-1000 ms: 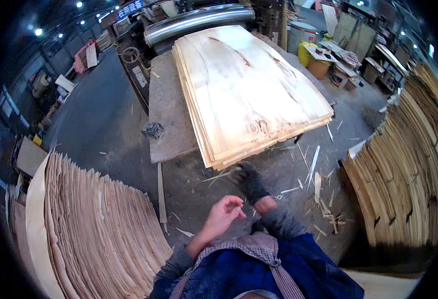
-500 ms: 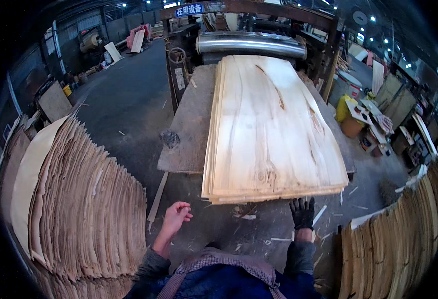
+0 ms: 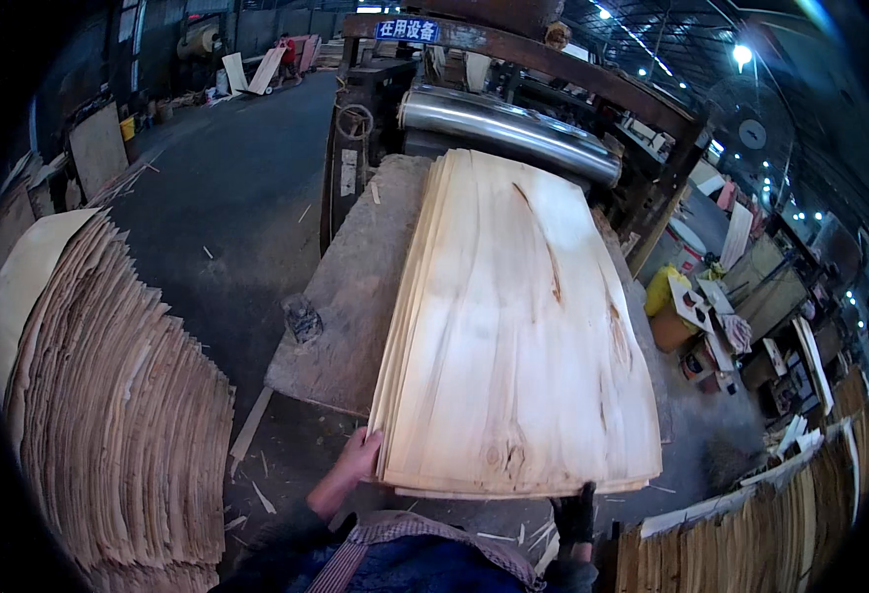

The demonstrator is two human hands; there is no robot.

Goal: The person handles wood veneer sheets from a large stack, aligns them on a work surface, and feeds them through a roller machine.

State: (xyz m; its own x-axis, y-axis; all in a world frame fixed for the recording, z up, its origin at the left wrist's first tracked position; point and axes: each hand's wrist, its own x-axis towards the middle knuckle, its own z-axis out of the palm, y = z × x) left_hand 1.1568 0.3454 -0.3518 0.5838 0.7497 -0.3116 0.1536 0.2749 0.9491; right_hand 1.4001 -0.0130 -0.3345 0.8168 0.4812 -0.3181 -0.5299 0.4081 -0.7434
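Note:
A stack of pale wood veneer sheets (image 3: pixel 523 336) lies on a worn board table (image 3: pixel 340 326), its far end close to a shiny metal roller (image 3: pixel 503 124). Brown cracks and a knot mark the top sheet. My bare left hand (image 3: pixel 358 457) is closed on the stack's near left corner, with its fingers partly hidden by the sheets. At the near edge, toward the right, my right hand (image 3: pixel 576 516) in a black glove grips the stack, one digit showing over the top and the others hidden beneath.
Tall piles of veneer stand at the left (image 3: pixel 128 395) and at the lower right (image 3: pixel 741 534). A rusty machine frame (image 3: pixel 543 59) surrounds the roller. Buckets, a yellow bag (image 3: pixel 663 289) and scraps crowd the right side. Wood strips (image 3: pixel 251 430) litter the floor.
Both hands have come onto the veneer stack, the left from open air at its left corner and the right from just below its edge. The view has shifted and tilted, with the stack now nearer.

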